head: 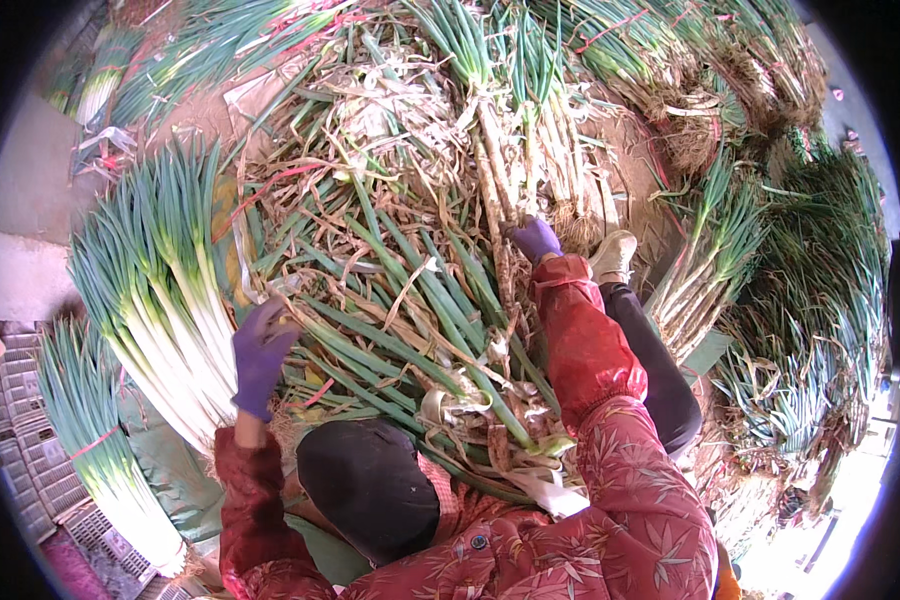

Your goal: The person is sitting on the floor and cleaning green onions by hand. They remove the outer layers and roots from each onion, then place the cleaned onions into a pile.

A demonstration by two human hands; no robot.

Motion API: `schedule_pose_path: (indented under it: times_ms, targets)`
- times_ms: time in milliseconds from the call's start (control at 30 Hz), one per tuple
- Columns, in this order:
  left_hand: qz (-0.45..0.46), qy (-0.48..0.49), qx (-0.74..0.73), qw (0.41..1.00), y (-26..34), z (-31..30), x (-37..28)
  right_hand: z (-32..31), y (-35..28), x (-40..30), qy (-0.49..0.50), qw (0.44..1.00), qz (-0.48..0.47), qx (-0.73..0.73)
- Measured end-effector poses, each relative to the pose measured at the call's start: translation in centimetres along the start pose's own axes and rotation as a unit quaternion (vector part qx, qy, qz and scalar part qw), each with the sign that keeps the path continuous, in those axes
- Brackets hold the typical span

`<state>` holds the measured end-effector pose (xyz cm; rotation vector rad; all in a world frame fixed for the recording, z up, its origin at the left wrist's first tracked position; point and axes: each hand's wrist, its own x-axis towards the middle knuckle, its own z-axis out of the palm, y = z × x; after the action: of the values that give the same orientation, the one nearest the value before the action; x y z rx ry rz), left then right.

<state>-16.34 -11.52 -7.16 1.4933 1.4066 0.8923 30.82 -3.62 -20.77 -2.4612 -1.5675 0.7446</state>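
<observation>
My right hand (536, 240), in a purple glove, is closed around the lower part of unpeeled green onion stalks (493, 169), brown with dry skins. Their green tops point away from me. My left hand (261, 358), also purple-gloved, is raised with bent fingers at the right edge of a fan of cleaned green onions (172, 330) with white stems. Its fingers are blurred, and I cannot tell whether they pinch a dry leaf. Between my hands lies a heap of stripped green leaves and dry skins (412, 322). More unpeeled stalks with roots (566, 169) lie beside my right hand.
A tied bundle of cleaned green onions (112, 450) lies at far left, near plastic crates (37, 442). Unpeeled bundles (709, 262) and a dark green pile (802, 300) are on the right. My shoe (613, 255) is beyond my right sleeve. Tied bundles (630, 52) line the back.
</observation>
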Motion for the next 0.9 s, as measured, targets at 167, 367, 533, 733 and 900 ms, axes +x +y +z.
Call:
schedule_pose_path:
  times_ms: [167,367,533,733,900]
  targets:
    - [-0.104,-0.143,-0.126,0.976,8.5,9.6,6.2,-7.6,-3.8,-6.5,-0.147,0.968,-0.055,0.194]
    - [-0.268,-0.262,-0.402,0.836,10.3,19.7,11.4,-14.5,-3.2,-30.4,-0.185,0.951,-0.157,0.194]
    - [-0.31,-0.271,-0.315,0.855,8.5,22.6,9.7,-12.1,-2.1,-40.7,-0.132,0.953,-0.184,0.2]
    - [-0.248,-0.215,-0.385,0.863,11.1,22.2,9.6,-11.2,-1.6,-40.9,-0.193,0.803,-0.143,0.546]
    - [-0.224,-0.175,-0.408,0.868,15.5,20.9,8.2,-9.6,-2.3,-37.3,-0.247,0.582,-0.122,0.765]
